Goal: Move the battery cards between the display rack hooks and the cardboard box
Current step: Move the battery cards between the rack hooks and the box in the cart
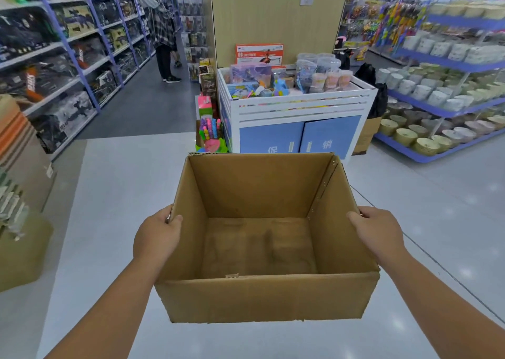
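Both hands, left (157,238) and right (378,234), grip the side rims of a bare, creased brown box (262,295), fingers curled over; glossy floor (437,222) open around.

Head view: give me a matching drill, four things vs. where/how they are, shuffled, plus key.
Things:
1. cardboard box
2. left hand
3. right hand
4. promo bin

States:
A. grips the box's right wall
B. beyond the box, filled with toys
C. empty, open top, carried
D. grips the box's left wall

Pairs: 1-C, 2-D, 3-A, 4-B
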Available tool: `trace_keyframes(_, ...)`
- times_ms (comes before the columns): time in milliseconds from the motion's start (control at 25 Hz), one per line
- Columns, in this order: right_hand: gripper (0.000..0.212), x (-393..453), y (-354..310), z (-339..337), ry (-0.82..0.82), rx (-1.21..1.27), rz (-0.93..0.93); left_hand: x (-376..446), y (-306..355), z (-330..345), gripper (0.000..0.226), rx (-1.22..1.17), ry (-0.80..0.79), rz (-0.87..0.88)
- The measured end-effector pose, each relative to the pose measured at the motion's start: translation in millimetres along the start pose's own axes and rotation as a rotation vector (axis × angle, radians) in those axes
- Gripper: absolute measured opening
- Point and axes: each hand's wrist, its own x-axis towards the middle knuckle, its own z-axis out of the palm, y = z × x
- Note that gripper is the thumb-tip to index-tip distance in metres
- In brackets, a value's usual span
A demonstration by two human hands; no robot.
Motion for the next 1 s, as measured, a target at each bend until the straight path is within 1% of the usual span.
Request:
trace_keyframes(160,0.032,141.9,-46.6,37.1,-0.045,-0.023,0.003,119.1,50.5,43.6,0.04,0.004,0.013,-0.061)
trace_keyframes(320,0.033,269.9,-94.2,87.2,-0.064,-0.051,-0.015,243.9,82.3,85.0,0.041,-0.009,0.022,-0.098)
trace_keyframes(480,0.032,410.5,-121.6,174.1,-0.081,-0.065,-0.014,388.1,92.0,152.2,0.042,-0.018,0.018,-0.136)
trace_keyframes(640,0.03,543.8,-143.5,258.9,-0.109,-0.099,0.032,543.0,99.5,222.6,0.04,0.004,-0.034,-0.182)
trace_keyframes(800,0.026,651.5,-145.2,329.7,-0.137,-0.134,0.048,651.4,97.1,291.8,0.035,0.051,-0.1,-0.252)
trace_keyframes(880,0.024,701.7,-132.2,369.0,-0.16,-0.146,0.079,696.8,88.9,333.8,0.034,0.09,-0.126,-0.285)
trace_keyframes(1000,0.022,767.7,-101.3,432.1,-0.214,-0.119,0.077,752.0,72.4,398.7,0.031,0.152,-0.124,-0.282)
